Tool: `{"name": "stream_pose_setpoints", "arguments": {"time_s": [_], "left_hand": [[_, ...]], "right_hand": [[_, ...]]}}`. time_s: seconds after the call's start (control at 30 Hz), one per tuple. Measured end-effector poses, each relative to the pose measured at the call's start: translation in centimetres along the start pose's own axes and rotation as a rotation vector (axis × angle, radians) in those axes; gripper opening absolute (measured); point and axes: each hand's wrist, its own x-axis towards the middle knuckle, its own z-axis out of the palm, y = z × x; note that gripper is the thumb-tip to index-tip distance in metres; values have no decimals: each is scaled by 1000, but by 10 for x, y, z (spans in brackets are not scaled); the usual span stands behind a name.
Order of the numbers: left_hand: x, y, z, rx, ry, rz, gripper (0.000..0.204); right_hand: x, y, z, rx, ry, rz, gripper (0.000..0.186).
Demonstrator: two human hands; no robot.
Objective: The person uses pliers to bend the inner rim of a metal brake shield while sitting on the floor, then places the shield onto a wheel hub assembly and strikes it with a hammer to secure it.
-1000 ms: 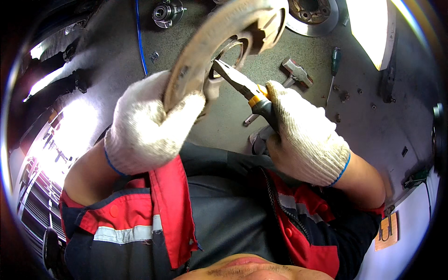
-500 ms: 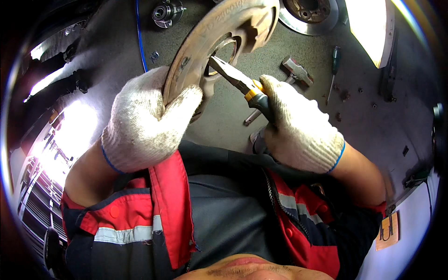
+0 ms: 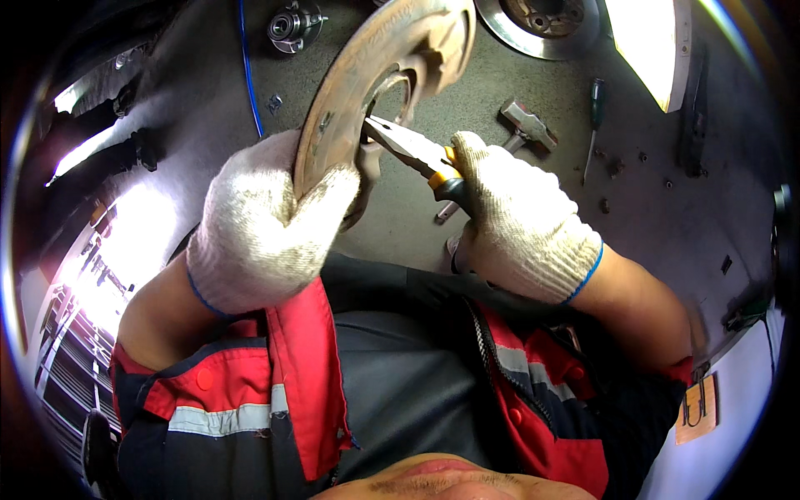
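Observation:
My left hand (image 3: 262, 225), in a white knitted glove with a blue cuff, grips the lower left edge of a rusty brake dust shield (image 3: 329, 125). Its thumb presses on the near face. The shield is tilted and has a large round opening in its middle. My right hand (image 3: 525, 223), gloved alike, is closed round the yellow and dark grey handles of a pair of pliers (image 3: 408, 145). The tip of the pliers points left, at the rim of the shield's opening. Whether the jaws bite the metal there is hard to see.
On the grey floor beyond lie a wheel hub (image 3: 288, 27), a blue hose (image 3: 249, 71) and a brake disc (image 3: 533, 43). A hammer (image 3: 533, 125), a green-handled screwdriver (image 3: 596, 112) and several small fasteners (image 3: 616, 169) are at the right. A bright white panel (image 3: 646, 50) stands at the far right.
The shield has shifted slightly left. My right hand and the pliers have moved left too, and the pliers' tip sits a little lower by the opening's rim.

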Motion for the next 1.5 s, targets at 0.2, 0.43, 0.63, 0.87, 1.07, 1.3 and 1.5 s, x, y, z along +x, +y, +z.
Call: {"name": "stream_pose_setpoints", "arguments": {"time_s": [0.2,0.43,0.63,0.87,1.07,1.3,1.5], "left_hand": [[4,7,1,-102,19,1,33],[3,2,9,-153,180,55,18],[0,-4,7,-80,119,78,19],[3,19,-4,-151,116,-100,26],[11,-12,-42,498,229,324,26],[9,-14,-49,1030,175,668,24],[4,1,-21,80,221,5,23]], "right_hand": [[2,2,-2,-37,24,-34,56],[-6,1,18,-192,176,-144,73],[-3,4,12,-273,204,-263,51],[2,13,11,-193,132,-210,67],[-9,4,-6,-191,-65,7,73],[-3,4,0,-237,82,-111,63],[-1,7,11,-324,229,-287,59]]}}
